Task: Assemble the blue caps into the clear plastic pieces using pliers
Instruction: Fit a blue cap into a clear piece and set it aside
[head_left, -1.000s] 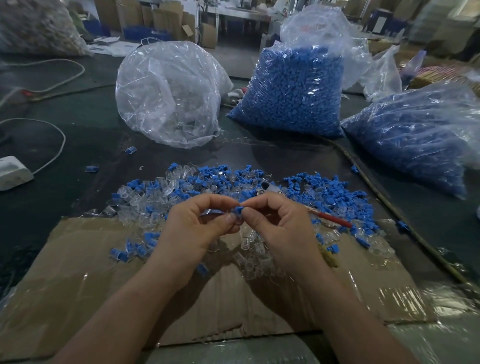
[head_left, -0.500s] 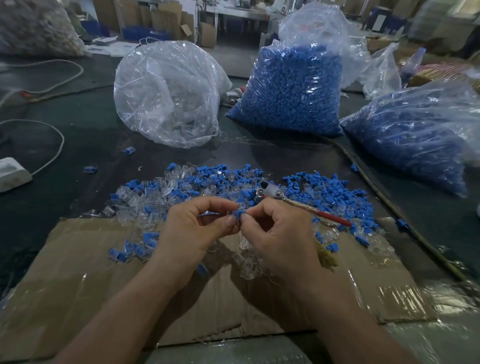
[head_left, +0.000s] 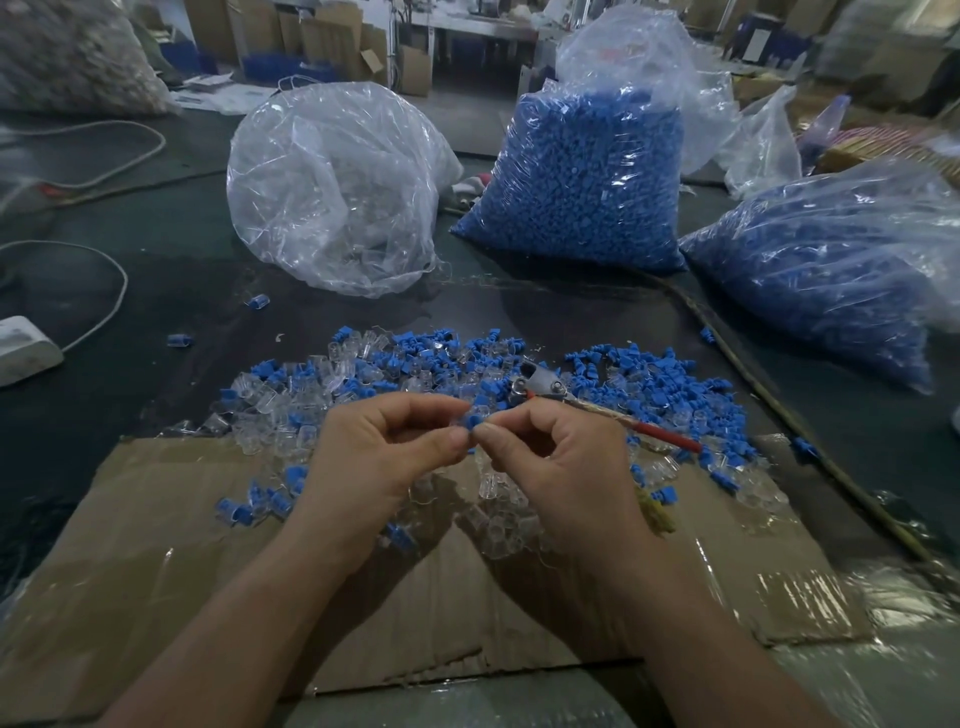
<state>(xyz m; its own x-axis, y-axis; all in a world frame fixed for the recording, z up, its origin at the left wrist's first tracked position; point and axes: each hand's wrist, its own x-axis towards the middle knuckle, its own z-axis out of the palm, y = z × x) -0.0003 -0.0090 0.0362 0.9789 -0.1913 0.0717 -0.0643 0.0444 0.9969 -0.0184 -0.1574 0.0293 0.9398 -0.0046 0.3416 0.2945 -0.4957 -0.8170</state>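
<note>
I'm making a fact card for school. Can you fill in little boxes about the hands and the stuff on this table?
Left hand: fingers pinching a blue cap
Right hand: fingers pinching the same cap
Pliers: just behind the right hand, with a red handle
Loose pile: blue caps mixed with clear pieces
Bags: clear bag, blue-filled bag, second blue-filled bag
Underneath: cardboard

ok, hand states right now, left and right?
Left hand: closed, pinching the clear piece.
Right hand: closed, pinching the blue cap; whether it also grips the pliers cannot be told.
</note>
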